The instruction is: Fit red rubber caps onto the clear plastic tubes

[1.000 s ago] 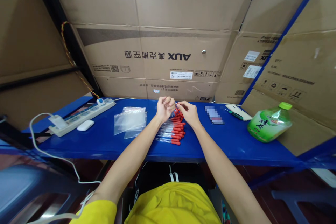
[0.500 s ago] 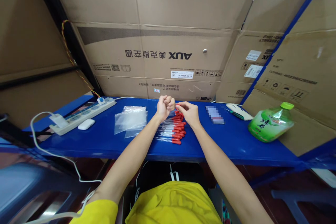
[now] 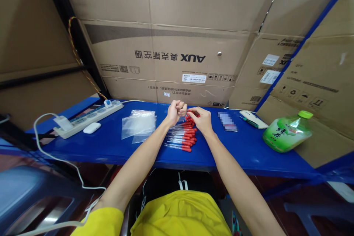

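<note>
Several droppers (image 3: 177,136) with clear tubes and red rubber bulbs lie in a row on the blue table (image 3: 143,153), bulbs to the right. Above the far end of the row, my left hand (image 3: 176,113) is closed in a loose fist around droppers, whose tubes are mostly hidden by the fingers. Touching the red bulbs beside that fist, my right hand (image 3: 202,120) pinches a dropper by its bulb between thumb and fingers. Left of my left hand lies a stack of clear plastic bags (image 3: 139,125).
A white power strip (image 3: 91,118) with cables and a white earbud case (image 3: 92,128) sit at the left. To the right are a phone (image 3: 228,121), a green-handled tool (image 3: 250,121) on a white object, and a green tea bottle (image 3: 286,132). Cardboard (image 3: 166,37) walls the back.
My right hand has shifted slightly at the bulbs, its fingers more curled, and more red shows by them. My left hand stays closed. The whole view has moved slightly.
</note>
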Demonstrator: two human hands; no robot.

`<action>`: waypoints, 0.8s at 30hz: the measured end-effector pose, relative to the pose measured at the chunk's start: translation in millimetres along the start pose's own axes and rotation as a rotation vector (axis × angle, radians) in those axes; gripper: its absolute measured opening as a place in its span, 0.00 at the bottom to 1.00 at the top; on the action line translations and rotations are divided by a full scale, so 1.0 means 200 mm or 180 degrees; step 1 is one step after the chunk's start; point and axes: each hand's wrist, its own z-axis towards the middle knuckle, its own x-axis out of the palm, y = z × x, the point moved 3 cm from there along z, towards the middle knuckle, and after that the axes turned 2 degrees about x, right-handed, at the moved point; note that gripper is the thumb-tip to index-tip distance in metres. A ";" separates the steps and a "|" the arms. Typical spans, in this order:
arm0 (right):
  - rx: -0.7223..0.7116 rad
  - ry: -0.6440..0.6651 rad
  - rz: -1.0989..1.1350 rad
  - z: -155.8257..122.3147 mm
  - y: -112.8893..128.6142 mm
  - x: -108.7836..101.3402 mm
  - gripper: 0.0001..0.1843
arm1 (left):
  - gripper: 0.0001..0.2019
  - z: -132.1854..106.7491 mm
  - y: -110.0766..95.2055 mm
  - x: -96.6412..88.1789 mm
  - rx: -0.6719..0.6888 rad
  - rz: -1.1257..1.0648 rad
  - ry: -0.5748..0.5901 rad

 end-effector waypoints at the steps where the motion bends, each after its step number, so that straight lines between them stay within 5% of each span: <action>1: 0.0002 -0.0006 -0.0005 0.00 0.00 0.00 0.10 | 0.22 0.00 0.00 0.00 -0.0003 -0.0019 0.0041; 5: 0.0226 -0.0048 0.0168 0.01 -0.01 0.00 0.14 | 0.25 0.00 -0.01 0.01 0.0052 -0.0083 0.0245; 10: 0.0520 0.0371 0.0540 0.01 -0.04 0.04 0.18 | 0.32 -0.02 -0.04 0.00 0.0193 -0.0341 0.0244; 24: 0.0218 0.0884 -0.0084 -0.02 -0.03 0.06 0.17 | 0.23 -0.02 -0.07 -0.03 0.0145 -0.0501 -0.0008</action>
